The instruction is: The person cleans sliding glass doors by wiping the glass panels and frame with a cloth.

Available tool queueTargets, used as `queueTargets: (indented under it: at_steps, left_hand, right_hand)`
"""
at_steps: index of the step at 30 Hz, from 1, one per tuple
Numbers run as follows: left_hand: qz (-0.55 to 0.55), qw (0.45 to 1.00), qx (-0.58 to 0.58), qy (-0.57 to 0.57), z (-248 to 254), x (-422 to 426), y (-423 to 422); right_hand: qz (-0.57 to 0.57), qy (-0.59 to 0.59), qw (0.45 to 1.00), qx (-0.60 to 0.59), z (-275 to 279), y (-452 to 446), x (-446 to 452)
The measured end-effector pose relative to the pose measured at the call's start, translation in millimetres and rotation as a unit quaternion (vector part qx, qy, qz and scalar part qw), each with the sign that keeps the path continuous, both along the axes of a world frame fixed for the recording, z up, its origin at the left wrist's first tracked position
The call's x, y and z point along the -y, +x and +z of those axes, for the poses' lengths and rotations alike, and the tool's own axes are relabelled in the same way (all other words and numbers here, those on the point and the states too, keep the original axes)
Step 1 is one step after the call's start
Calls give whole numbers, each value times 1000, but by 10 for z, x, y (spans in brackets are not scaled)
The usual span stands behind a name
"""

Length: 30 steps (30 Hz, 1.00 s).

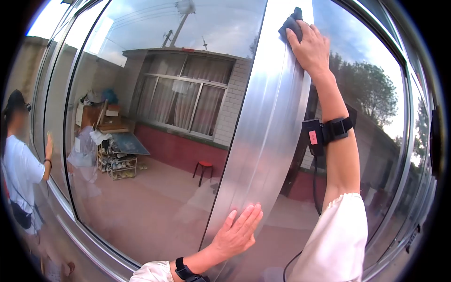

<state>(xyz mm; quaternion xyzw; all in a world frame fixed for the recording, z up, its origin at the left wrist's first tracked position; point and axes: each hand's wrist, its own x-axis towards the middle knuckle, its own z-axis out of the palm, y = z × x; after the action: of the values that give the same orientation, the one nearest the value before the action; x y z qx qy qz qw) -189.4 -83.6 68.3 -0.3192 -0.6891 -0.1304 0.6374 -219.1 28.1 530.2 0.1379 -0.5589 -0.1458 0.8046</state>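
Observation:
A wide, shiny metal post (251,141) slants up between two glass panes. High on it, the fingers of my right hand (312,47) are closed over a dark grey cloth (291,26), which is bunched against the metal near the top. Lower down, my left hand (239,230) lies flat on the post with its fingers stretched out and nothing in it. A black strapped device (315,132) with a cable sits on my right forearm, and a black band (183,270) circles my left wrist.
The left glass pane (155,197) shows a yard with a curtained window, a shoe rack (117,162) and a red stool (204,164), seemingly reflected. At far left, a person in a white top (23,162) has a hand raised by the glass. Metal frames (404,174) edge the panes.

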Motion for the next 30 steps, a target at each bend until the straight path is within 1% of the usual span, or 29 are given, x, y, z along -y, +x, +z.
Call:
queueTargets:
  at_steps: [2, 4, 5, 6, 8, 10, 11, 12, 14, 15, 16, 18, 19, 21, 22, 24, 25, 26, 27, 28, 29, 30]
  left_hand:
    - [-14, 1000, -1, 5, -7, -10, -23]
    - [-15, 1000, -7, 7, -26, -19, -45]
    - [-12, 1000, -18, 9, -7, -19, -58]
    - [-15, 1000, -16, 12, 2, -22, -46]
    - [-13, 1000, -15, 8, 11, 5, -21]
    - [-11, 1000, -28, 9, 27, 25, -23]
    - [-12, 999, -38, 7, 32, 16, -24]
    - [-11, 999, -40, 10, 69, 10, -25]
    - [-8, 1000, -10, 4, 41, 5, 30]
    - [-10, 1000, -4, 2, 28, -4, 39]
    - [-3, 1000, -7, 3, 26, -6, 30]
    - [3, 1000, -7, 3, 36, 6, 43]
    - [4, 1000, -7, 0, 55, 33, 59]
    - [1, 1000, 2, -8, 68, 69, 107]
    - [8, 1000, 2, -13, 92, 84, 101]
    - [9, 1000, 8, -11, 90, 37, 137]
    - [6, 1000, 17, -12, 93, 56, 148]
    - [1, 999, 31, -15, 62, 70, 185]
    - [-3, 999, 43, -15, 32, 81, 229]
    - [-59, 997, 44, -6, 7, 112, 264]
    - [-113, 993, 40, 5, -34, 147, 280]
    - [-111, 993, 42, 5, -63, 172, 289]
  right_hand:
    - [-13, -4, 1000, -11, 165, 7, 12]
    - [-34, -47, 998, -38, 458, -41, 22]
    - [-63, -35, 995, -71, 583, -70, 17]
    - [-65, -33, 995, -69, 558, -26, 66]
    - [-49, -34, 998, 3, 357, 140, 195]
    - [-56, -18, 998, 7, 115, 137, 243]
    - [-59, 4, 997, -47, 0, 33, 252]
    - [-35, 13, 997, -65, -14, -19, 257]
    - [-59, -16, 998, -32, 164, -16, 247]
    - [-36, -37, 999, 17, 317, 4, 269]
    - [-29, -30, 999, -15, 594, -141, 173]
    - [-17, -66, 998, 11, 826, -152, 235]
    - [-18, -65, 998, 14, 743, -51, 358]
    - [-10, -135, 987, 87, 422, 177, 600]
    - [-13, -136, 987, 90, 358, 179, 574]
    - [-62, -33, 991, 112, 165, 187, 544]
    - [-71, 8, 992, 100, -10, 158, 511]
    - [-67, 46, 990, 113, -209, 132, 450]
    - [-82, 178, 981, 6, -378, -62, 250]
    - [-80, 187, 979, 15, -772, -11, 254]
    - [-10, 237, 970, 48, -1221, 99, 324]
    - [-9, 250, 966, 64, -1582, 164, 324]
